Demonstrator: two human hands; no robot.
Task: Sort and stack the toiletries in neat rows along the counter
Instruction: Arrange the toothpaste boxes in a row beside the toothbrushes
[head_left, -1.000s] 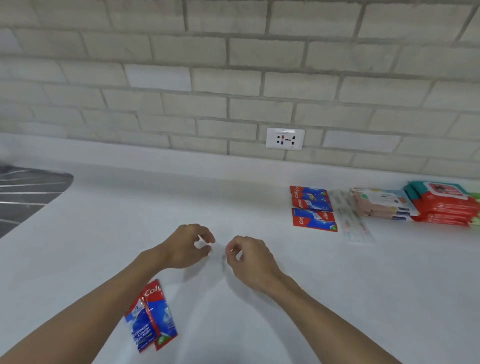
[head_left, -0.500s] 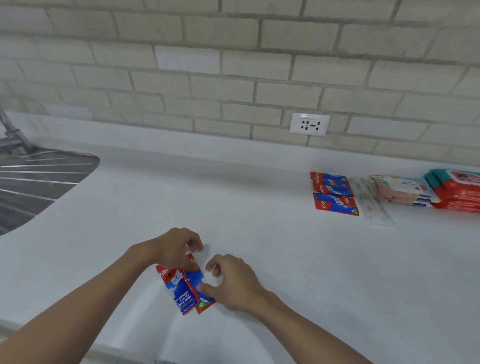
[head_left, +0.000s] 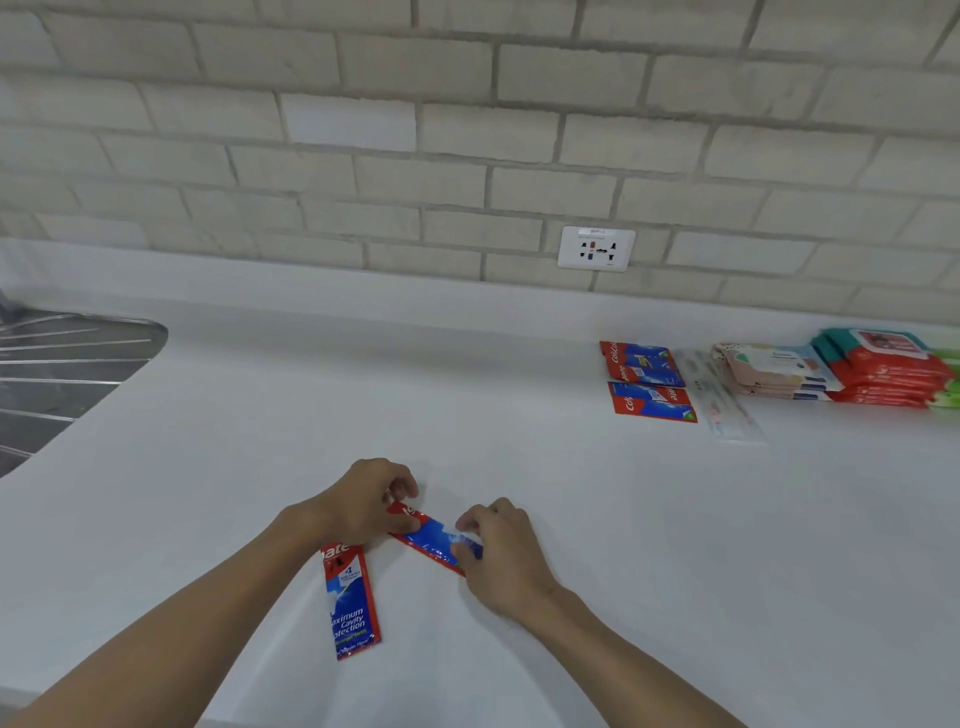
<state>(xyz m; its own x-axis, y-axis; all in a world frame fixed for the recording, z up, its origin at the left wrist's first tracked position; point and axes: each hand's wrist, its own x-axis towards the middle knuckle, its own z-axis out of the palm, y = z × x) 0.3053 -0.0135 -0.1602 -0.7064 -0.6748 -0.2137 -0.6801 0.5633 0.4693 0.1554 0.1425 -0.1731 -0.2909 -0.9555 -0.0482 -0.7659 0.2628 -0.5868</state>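
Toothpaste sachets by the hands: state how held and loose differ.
The held sachet is pinched at both ends by the left hand and right hand; the loose sachet lies flat on the counter. The held sachet runs slantwise; the loose sachet points toward the camera. Both are red and blue.

The sachet (head_left: 351, 603) on the counter reads "Maximum Cavity Protection" and "#1".
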